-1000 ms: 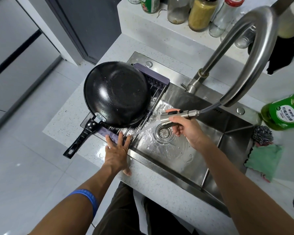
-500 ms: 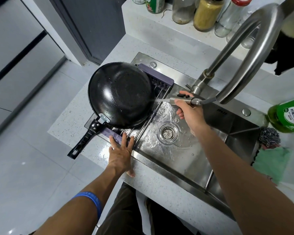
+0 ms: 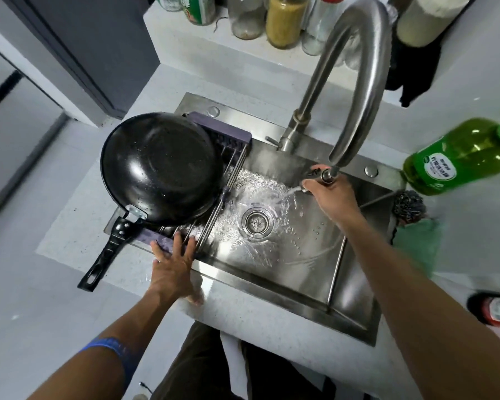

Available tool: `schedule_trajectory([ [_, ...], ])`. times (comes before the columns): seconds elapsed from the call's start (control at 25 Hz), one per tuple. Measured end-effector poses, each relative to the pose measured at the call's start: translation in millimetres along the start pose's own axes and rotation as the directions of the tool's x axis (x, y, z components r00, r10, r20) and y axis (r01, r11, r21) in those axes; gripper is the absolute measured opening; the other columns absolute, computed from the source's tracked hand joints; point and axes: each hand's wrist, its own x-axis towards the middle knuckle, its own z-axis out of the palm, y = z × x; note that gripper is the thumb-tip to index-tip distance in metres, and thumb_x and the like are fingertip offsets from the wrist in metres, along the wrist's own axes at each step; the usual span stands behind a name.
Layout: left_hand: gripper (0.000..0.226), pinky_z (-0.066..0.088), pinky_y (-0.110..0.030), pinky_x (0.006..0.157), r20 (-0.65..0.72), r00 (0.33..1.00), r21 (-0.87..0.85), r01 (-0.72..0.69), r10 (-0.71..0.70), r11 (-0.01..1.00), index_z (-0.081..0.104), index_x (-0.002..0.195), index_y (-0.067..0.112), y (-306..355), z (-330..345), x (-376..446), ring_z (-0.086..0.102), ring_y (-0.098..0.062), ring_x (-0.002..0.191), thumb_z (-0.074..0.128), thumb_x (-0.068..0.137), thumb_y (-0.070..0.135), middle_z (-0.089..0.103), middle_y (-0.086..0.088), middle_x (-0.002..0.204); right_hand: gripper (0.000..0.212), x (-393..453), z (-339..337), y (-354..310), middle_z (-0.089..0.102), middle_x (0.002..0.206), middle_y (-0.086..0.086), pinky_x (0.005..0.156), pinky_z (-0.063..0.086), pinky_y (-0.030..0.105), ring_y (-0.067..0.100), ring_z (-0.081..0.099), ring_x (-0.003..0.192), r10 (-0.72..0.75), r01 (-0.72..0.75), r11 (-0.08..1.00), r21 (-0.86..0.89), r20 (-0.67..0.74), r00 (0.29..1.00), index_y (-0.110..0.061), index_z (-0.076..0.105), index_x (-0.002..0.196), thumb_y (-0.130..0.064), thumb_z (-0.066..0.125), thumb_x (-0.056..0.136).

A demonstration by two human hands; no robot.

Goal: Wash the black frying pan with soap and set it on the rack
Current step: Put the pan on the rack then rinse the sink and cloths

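The black frying pan (image 3: 159, 166) lies bottom up on the purple rack (image 3: 231, 140) across the left end of the sink, its handle (image 3: 104, 255) sticking out over the counter toward me. My left hand (image 3: 173, 267) rests flat, fingers spread, on the rack's near edge and the sink rim. My right hand (image 3: 329, 194) grips the pull-out spray head (image 3: 321, 176) close under the faucet spout. Water streams from the spray head down into the sink basin (image 3: 300, 255).
The steel faucet (image 3: 355, 70) arches over the sink. A green soap bottle (image 3: 456, 157) lies at the right, with a steel scourer (image 3: 409, 204) and a green cloth (image 3: 419, 241) below it. Jars (image 3: 285, 20) line the back ledge. The drain (image 3: 256, 220) sits mid-basin.
My right hand has drawn the spray head back to the right, up to the spout. The water now falls into the basin instead of toward the pan. My left hand stays on the rack.
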Motion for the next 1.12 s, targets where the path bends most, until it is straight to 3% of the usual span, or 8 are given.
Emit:
schedule_trajectory([
  [0.08,0.141,0.035,-0.052,0.108,0.002,1.000,-0.006,-0.004,0.004,1.000,-0.022,0.150,0.027,0,1,1,-0.016,-0.059,0.136,0.085,0.061,0.054,-0.025,-0.004,0.158,0.008,1,-22,4,0.072,0.084,0.001,0.075,0.053,0.029,0.019,0.068,0.083,0.016,-0.019,0.998,-0.061,-0.052,0.999,-0.021,0.068,0.084,-0.028,0.070,0.086],
  [0.16,0.142,0.033,-0.054,0.108,0.007,1.000,-0.015,-0.010,0.010,1.000,-0.021,0.150,0.027,1,0,1,-0.017,-0.058,0.136,0.086,0.060,0.053,-0.026,-0.004,0.158,0.023,1,-41,10,0.063,0.082,0.002,0.073,0.049,0.030,0.023,0.062,0.082,0.064,-0.087,0.970,-0.226,-0.108,0.992,-0.020,0.056,0.072,-0.033,0.067,0.087],
  [0.28,0.146,0.032,-0.055,0.108,0.024,1.000,-0.032,-0.004,0.004,0.999,-0.021,0.150,0.028,0,-1,0,-0.019,-0.058,0.136,0.087,0.057,0.053,-0.028,-0.004,0.157,0.031,2,-59,16,0.063,0.089,0.005,0.074,0.044,0.034,0.027,0.059,0.087,0.080,-0.161,0.825,-0.542,-0.170,0.982,-0.016,0.060,0.087,-0.048,0.060,0.083],
  [0.4,0.148,0.033,-0.056,0.107,0.028,1.000,-0.037,-0.010,0.011,0.999,-0.021,0.150,0.028,0,0,2,-0.019,-0.058,0.136,0.088,0.054,0.054,-0.027,-0.004,0.157,0.036,-1,-63,7,0.059,0.089,0.006,0.074,0.041,0.034,0.029,0.060,0.089,0.143,-0.186,0.749,-0.636,-0.119,0.983,-0.016,0.062,0.095,-0.049,0.063,0.083],
  [0.64,0.145,0.030,-0.054,0.110,0.006,1.000,-0.028,-0.012,0.012,1.000,-0.020,0.151,0.027,-2,2,0,-0.018,-0.058,0.136,0.086,0.057,0.056,-0.024,-0.004,0.159,0.041,-6,-56,10,0.068,0.079,0.002,0.071,0.049,0.033,0.021,0.062,0.074,0.257,-0.113,0.767,-0.632,0.141,0.956,-0.015,0.071,0.082,-0.053,0.070,0.067],
  [0.8,0.148,0.028,-0.056,0.110,0.019,1.000,-0.036,-0.016,0.016,0.999,-0.020,0.151,0.027,-1,0,1,-0.020,-0.058,0.135,0.086,0.052,0.060,-0.024,-0.004,0.159,0.028,-15,-41,14,0.068,0.064,0.001,0.067,0.046,0.033,0.022,0.064,0.066,0.236,-0.101,0.902,-0.421,0.283,0.929,-0.015,0.073,0.065,-0.042,0.075,0.070],
  [0.92,0.149,0.029,-0.056,0.110,0.020,1.000,-0.017,-0.013,0.013,1.000,-0.020,0.151,0.027,-2,1,0,-0.020,-0.059,0.135,0.085,0.051,0.062,-0.024,-0.005,0.158,0.024,-18,-30,12,0.066,0.064,0.005,0.058,0.046,0.030,0.022,0.061,0.059,0.198,-0.106,0.947,-0.302,0.290,0.936,-0.013,0.070,0.067,-0.035,0.077,0.070],
  [1.12,0.150,0.030,-0.054,0.110,0.028,1.000,0.003,-0.014,0.014,1.000,-0.023,0.149,0.026,-2,1,3,-0.019,-0.061,0.134,0.084,0.051,0.065,-0.026,-0.006,0.158,0.022,-13,-41,10,0.072,0.065,-0.002,0.079,0.055,0.039,0.023,0.071,0.074,0.173,-0.098,0.943,-0.317,0.215,0.961,-0.014,0.073,0.066,-0.030,0.075,0.079],
])
